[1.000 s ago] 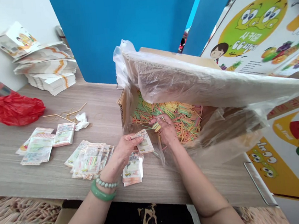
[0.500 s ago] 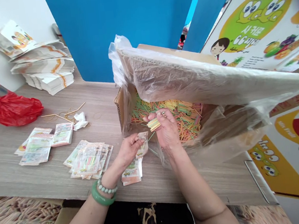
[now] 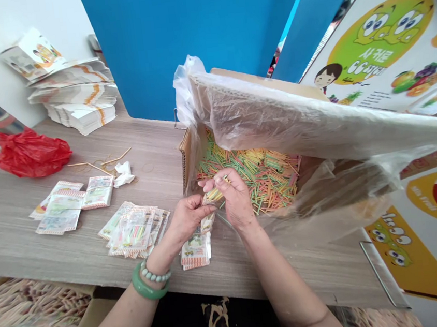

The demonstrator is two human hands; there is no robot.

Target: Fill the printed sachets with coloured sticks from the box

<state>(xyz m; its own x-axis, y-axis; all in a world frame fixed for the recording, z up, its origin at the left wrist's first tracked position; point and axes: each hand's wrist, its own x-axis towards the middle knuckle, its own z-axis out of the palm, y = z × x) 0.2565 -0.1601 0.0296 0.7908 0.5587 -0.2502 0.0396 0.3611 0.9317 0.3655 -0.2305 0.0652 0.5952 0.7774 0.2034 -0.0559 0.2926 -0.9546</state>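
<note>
My left hand [image 3: 188, 217] is closed on the upper edge of a small printed plastic packet [image 3: 208, 224]. My right hand [image 3: 238, 199] grips a bundle of thin yellowish sticks [image 3: 214, 194], whose lower ends are at the packet's mouth; whether they are inside it I cannot tell. Below the hands lies a small pile of similar packets [image 3: 195, 253] on the table. Just behind my right hand, a carton lined with clear plastic [image 3: 184, 162] holds a mass of loose coloured sticks [image 3: 258, 172].
Left of my hands lie filled packets [image 3: 135, 229] in a heap and more packet stacks [image 3: 98, 191]. Farther back are crumpled white tissue [image 3: 123, 173], a red plastic bag [image 3: 34, 154] and stacked flat cartons [image 3: 80, 108]. The box's plastic liner [image 3: 348, 212] spreads over the table at right.
My right hand has brought the bundle of sticks down and left to the packet in my left hand. The hands now meet. The view has shifted slightly.
</note>
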